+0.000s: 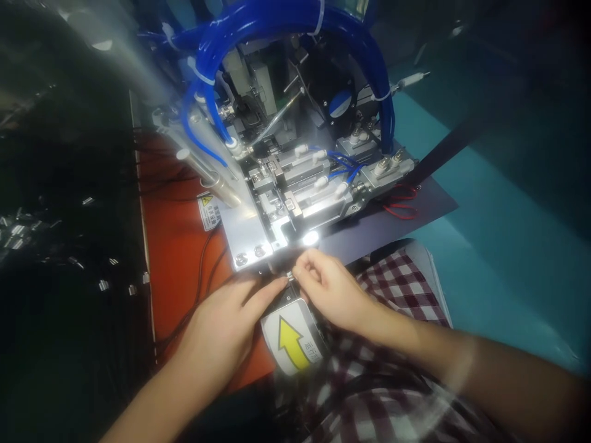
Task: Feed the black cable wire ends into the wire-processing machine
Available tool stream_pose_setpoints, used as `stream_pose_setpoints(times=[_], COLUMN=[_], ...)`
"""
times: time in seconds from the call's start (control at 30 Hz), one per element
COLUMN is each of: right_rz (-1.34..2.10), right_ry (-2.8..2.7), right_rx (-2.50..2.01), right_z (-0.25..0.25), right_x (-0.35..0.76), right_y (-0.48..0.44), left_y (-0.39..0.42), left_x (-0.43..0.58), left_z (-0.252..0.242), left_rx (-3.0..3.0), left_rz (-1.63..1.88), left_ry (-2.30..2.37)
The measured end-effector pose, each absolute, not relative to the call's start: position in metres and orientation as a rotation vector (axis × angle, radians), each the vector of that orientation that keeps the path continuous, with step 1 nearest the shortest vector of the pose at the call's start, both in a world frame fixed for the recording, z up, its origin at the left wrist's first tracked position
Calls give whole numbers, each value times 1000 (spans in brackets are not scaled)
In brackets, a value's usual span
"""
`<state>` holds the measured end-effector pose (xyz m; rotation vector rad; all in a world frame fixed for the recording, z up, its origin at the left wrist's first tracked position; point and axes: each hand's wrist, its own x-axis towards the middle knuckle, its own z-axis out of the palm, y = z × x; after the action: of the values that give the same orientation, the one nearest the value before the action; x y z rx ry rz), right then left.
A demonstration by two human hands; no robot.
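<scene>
Both of my hands meet at the front end of a metal machine fixture (295, 203). My left hand (221, 320) comes from the left, its thumb stretched to a small shiny metal piece (290, 277). Its other fingers curl down beneath the fixture's front plate (249, 249) and are mostly hidden. On the other side, my right hand (330, 286) is closed in a pinch close to the same piece. What sits between its fingertips is too small to make out. Just below the hands is a white label with a yellow arrow (293, 344).
Thick blue air hoses (295, 15) arch over the fixture. The fixture stands over an orange surface (170, 246) and a grey plate (415, 215). Black cables (203, 264) run at left, near scattered small shiny pieces (104, 285). Red wires (399, 206) hang at right, above a teal surface (498, 271).
</scene>
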<state>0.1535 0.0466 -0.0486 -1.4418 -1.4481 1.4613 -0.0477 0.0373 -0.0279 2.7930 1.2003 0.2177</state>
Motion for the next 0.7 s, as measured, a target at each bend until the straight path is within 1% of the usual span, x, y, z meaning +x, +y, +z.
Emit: stream_pose_setpoints(times=[0.2, 0.7], right_rz=[1407, 1280], right_ry=[-1506, -1617], right_rx=[-1423, -1438], right_z=[-50, -49], right_x=[154, 155], right_y=[47, 45], left_y=[37, 36], left_x=[-53, -53], left_z=[-37, -40], left_rx=[2811, 2853], left_rz=[405, 427], left_ry=[1194, 1171])
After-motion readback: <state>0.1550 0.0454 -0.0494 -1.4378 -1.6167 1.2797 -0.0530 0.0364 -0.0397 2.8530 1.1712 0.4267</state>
